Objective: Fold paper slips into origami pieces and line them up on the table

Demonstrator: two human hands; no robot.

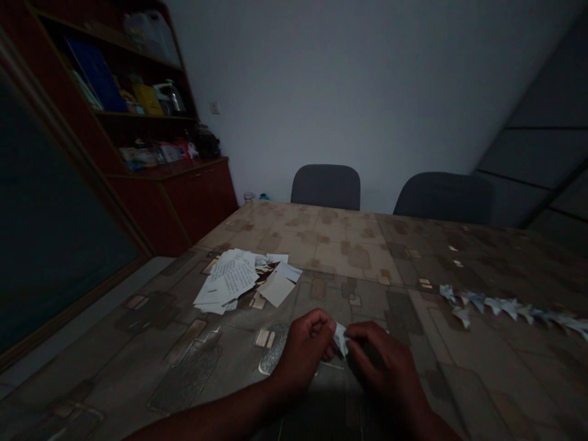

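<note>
A small piece of folded white paper [340, 340] is between my two hands, just over the table. My left hand [309, 343] pinches its left side between thumb and curled fingers. On the other side, the thumb and forefinger of my right hand [383, 355] are closed on its right edge. The fingers cover part of the paper, so its full shape is hidden. Off to the right lies a row of several small folded paper pieces [503, 306] with pointed tips. A loose pile of printed paper sheets [232, 278] lies to the left of my hands.
The table [294, 229] has a patterned cover. Two grey chairs [326, 185] stand at its far side, against a pale wall. A red-brown cabinet [197, 199] with filled shelves is at the back left. The room is dim.
</note>
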